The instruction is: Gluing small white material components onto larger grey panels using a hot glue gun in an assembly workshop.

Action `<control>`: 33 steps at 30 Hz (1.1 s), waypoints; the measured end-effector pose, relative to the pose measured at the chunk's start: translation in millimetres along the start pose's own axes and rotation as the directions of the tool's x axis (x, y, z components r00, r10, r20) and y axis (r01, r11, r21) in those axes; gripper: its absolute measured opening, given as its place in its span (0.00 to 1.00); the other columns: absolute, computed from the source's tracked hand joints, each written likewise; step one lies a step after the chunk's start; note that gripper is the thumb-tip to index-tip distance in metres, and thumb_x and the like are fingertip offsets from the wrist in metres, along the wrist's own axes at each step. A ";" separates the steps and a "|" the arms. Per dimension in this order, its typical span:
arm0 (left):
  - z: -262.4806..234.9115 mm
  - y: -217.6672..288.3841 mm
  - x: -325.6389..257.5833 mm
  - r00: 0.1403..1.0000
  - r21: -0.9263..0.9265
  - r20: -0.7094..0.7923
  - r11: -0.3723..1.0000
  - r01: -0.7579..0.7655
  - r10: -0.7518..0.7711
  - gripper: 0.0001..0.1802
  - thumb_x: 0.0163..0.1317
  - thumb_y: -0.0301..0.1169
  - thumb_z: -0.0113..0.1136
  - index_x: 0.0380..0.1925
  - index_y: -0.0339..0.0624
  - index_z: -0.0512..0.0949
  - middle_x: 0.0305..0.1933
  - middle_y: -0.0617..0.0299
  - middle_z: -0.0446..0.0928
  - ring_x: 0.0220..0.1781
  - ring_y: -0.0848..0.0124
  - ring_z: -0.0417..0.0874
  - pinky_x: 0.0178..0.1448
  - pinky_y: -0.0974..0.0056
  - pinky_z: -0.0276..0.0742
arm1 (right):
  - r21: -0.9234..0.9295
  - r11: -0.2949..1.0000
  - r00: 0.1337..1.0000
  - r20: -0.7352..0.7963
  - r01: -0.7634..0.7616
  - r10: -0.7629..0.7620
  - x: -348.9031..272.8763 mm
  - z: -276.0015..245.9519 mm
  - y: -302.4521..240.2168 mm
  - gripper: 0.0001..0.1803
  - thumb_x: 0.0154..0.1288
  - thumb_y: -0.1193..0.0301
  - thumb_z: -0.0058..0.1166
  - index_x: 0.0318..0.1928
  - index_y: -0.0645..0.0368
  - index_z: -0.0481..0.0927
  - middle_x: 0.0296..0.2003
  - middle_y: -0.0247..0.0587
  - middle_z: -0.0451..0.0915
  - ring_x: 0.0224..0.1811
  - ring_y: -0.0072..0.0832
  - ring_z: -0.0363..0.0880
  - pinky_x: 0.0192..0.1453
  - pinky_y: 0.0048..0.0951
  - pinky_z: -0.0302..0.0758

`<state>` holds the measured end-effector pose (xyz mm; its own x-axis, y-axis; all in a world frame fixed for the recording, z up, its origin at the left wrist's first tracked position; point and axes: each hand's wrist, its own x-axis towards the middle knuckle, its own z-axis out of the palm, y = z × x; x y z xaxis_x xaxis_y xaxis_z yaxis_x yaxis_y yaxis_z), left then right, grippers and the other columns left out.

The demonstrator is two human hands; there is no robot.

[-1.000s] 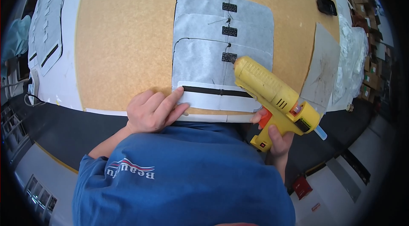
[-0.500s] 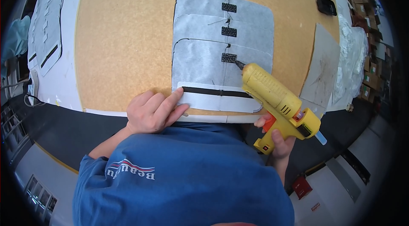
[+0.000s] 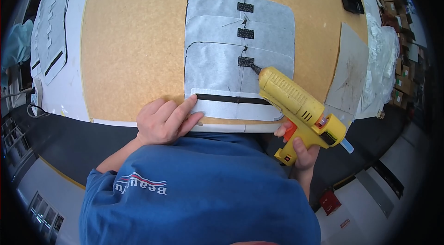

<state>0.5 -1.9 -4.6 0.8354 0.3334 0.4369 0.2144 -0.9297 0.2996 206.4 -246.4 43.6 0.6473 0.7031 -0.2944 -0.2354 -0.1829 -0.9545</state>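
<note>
A yellow hot glue gun (image 3: 296, 99) is in my right hand (image 3: 303, 152), which closes round its handle with a finger at the orange trigger. A translucent glue stick (image 3: 347, 145) sticks out of its back. Its dark nozzle touches or nearly touches the lower right corner of a black textured patch (image 3: 245, 61) on the nearest grey panel (image 3: 212, 67). My left hand (image 3: 162, 120) rests at that panel's near left corner. Its index fingertip presses the end of a black strip (image 3: 215, 98) on a white band, the thumb apart on the panel's edge.
Two more overlapping panels lie behind, with black patches (image 3: 245, 7) and loose threads. Similar long panels (image 3: 51, 32) lie at the far left, near a power strip (image 3: 36, 97). On the right are a grey board (image 3: 347, 69), clear plastic wrap (image 3: 381, 64) and a black tray (image 3: 353, 3).
The glue gun's nozzle has shifted slightly left, onto or against the patch's corner. My left hand keeps its place on the panel. The whole view has moved a little.
</note>
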 end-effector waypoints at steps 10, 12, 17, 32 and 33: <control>1.4 0.4 4.0 1.000 -0.027 -0.012 1.000 -0.010 0.009 0.17 0.51 0.38 0.75 0.40 0.44 0.86 0.16 0.69 0.64 0.17 0.72 0.66 0.21 0.68 0.62 | 0.103 0.992 0.993 0.097 -0.077 0.067 4.6 -2.1 -6.5 0.26 0.64 0.76 0.53 0.62 0.68 0.66 0.47 0.50 0.78 0.47 0.36 0.81 0.55 0.37 0.77; 1.6 1.7 4.7 1.000 -0.039 -0.013 0.999 -0.020 0.020 0.17 0.51 0.37 0.76 0.40 0.44 0.86 0.16 0.68 0.64 0.17 0.72 0.66 0.21 0.68 0.63 | 0.120 0.991 0.995 0.092 -0.058 0.048 13.6 4.0 -7.9 0.27 0.64 0.76 0.54 0.63 0.66 0.66 0.47 0.50 0.78 0.47 0.36 0.81 0.55 0.36 0.77; -2.7 5.8 1.4 1.000 -0.016 0.001 1.000 -0.021 0.021 0.19 0.50 0.37 0.76 0.41 0.41 0.85 0.16 0.69 0.64 0.17 0.72 0.66 0.22 0.68 0.63 | 0.111 0.994 0.998 0.062 0.018 -0.025 16.5 -4.8 -7.5 0.32 0.65 0.60 0.55 0.62 0.69 0.65 0.43 0.50 0.79 0.44 0.36 0.82 0.43 0.28 0.78; -7.7 13.1 6.1 0.999 -0.053 0.023 0.998 0.030 -0.029 0.22 0.49 0.32 0.76 0.45 0.40 0.82 0.16 0.69 0.67 0.19 0.71 0.70 0.24 0.67 0.65 | 0.730 0.612 0.919 -0.394 0.303 0.015 66.0 -145.5 4.1 0.23 0.75 0.60 0.47 0.61 0.62 0.69 0.47 0.44 0.79 0.52 0.36 0.80 0.38 0.26 0.82; -7.1 13.4 5.4 0.998 -0.079 0.006 0.995 0.055 -0.055 0.23 0.49 0.34 0.76 0.46 0.41 0.82 0.16 0.69 0.66 0.19 0.72 0.70 0.24 0.67 0.65 | 0.748 0.602 0.934 -0.358 0.280 0.010 69.0 -153.4 6.0 0.24 0.75 0.60 0.47 0.62 0.62 0.69 0.50 0.47 0.79 0.54 0.39 0.79 0.41 0.28 0.84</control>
<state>4.3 -11.4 7.8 0.8256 0.3827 0.4147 0.2194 -0.8947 0.3890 360.8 -304.4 10.4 0.8617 0.4082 -0.3015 -0.5022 0.6007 -0.6220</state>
